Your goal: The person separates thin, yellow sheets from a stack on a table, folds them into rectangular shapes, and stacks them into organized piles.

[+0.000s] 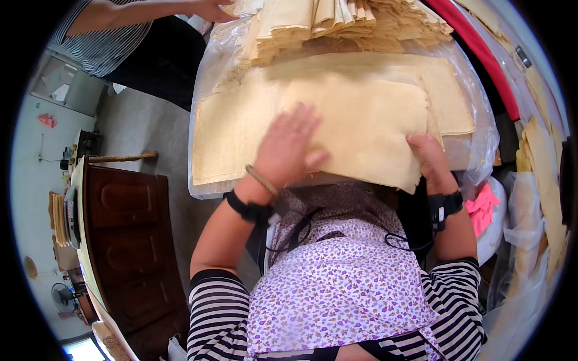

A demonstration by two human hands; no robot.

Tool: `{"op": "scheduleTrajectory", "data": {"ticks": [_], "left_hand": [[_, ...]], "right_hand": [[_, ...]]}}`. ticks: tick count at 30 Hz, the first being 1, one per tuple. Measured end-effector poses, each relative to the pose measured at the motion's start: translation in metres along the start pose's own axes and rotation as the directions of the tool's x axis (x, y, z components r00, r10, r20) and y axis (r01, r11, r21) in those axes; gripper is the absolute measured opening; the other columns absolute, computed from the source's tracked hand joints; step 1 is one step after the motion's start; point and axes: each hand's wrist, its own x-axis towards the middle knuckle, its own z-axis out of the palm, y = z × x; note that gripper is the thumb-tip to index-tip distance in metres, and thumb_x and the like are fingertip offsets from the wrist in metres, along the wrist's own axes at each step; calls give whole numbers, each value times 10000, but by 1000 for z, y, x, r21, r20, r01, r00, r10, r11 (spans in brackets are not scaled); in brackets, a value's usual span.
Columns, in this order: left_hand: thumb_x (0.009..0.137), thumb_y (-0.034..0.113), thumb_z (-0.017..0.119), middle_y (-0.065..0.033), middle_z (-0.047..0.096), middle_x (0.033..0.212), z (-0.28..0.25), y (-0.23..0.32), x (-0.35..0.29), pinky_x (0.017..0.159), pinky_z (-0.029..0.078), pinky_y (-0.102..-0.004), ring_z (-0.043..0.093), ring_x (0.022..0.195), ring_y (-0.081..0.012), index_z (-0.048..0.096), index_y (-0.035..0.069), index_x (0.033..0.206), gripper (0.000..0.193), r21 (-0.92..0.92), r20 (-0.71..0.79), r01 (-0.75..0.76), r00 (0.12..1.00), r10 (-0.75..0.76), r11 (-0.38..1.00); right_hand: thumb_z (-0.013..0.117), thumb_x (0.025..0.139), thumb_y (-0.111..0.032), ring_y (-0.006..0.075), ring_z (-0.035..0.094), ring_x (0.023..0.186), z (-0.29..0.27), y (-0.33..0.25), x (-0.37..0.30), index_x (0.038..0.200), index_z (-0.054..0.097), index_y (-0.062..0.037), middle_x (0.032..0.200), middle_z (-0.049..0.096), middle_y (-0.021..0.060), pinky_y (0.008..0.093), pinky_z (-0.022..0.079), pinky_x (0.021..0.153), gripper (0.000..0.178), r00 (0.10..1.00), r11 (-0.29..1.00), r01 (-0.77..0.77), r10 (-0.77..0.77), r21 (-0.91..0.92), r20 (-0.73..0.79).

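Observation:
A thin, pale tan sheet (pixel 370 129) with slightly ragged edges lies in front of me on a wider layer of similar sheets (pixel 232 132). My left hand (pixel 288 144) rests over its left part, fingers stretched out and a little blurred by motion. At the sheet's right edge, my right hand (pixel 432 157) pinches it, thumb on top and the other fingers mostly hidden underneath. The near right corner of the sheet hangs past the layer below.
Folded tan sheets (pixel 289 18) are piled at the far side, over clear plastic (pixel 486 129) covering the work surface. Another person's hand (pixel 211 9) reaches in at the far left. A dark wooden cabinet (pixel 129 240) stands left; a pink cloth (pixel 481 209) lies right.

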Motion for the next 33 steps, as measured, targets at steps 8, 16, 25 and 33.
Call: {"op": "scheduleTrajectory", "data": {"ticks": [8,16,25,33], "left_hand": [[759,203,784,-127,593,1409,60,40,-63,1073,454,-434,545,1323,-321,599,90,1350,630,-139,-182,-195,969,168,971],[810,26,728,-152,682,1279,34,16,-97,1064,476,-415,627,1228,-345,706,80,1231,425,-709,-296,-163,952,-80,686],[914,206,738,-107,739,1024,35,-7,-95,789,550,-289,690,899,-153,702,-77,1118,351,-927,311,373,732,-607,-25],[885,203,739,-96,741,945,42,-32,-72,738,546,-291,682,818,-158,712,-84,1085,351,-891,388,453,759,-523,-3]], "right_hand": [[556,1007,-105,296,622,1190,100,33,-87,1354,503,54,1310,615,173,443,529,1017,385,950,785,-294,177,546,258],[587,1022,-204,218,619,1196,129,2,-123,1439,464,-45,1358,592,131,363,544,978,462,842,875,-344,127,340,525],[700,929,-98,220,657,1148,107,-34,-77,1285,637,-10,1265,685,118,333,496,1008,372,687,671,698,-529,-251,498],[831,818,-278,242,662,1087,93,-49,4,1479,429,18,1203,687,159,368,518,937,828,718,587,632,-689,-506,97]]}}
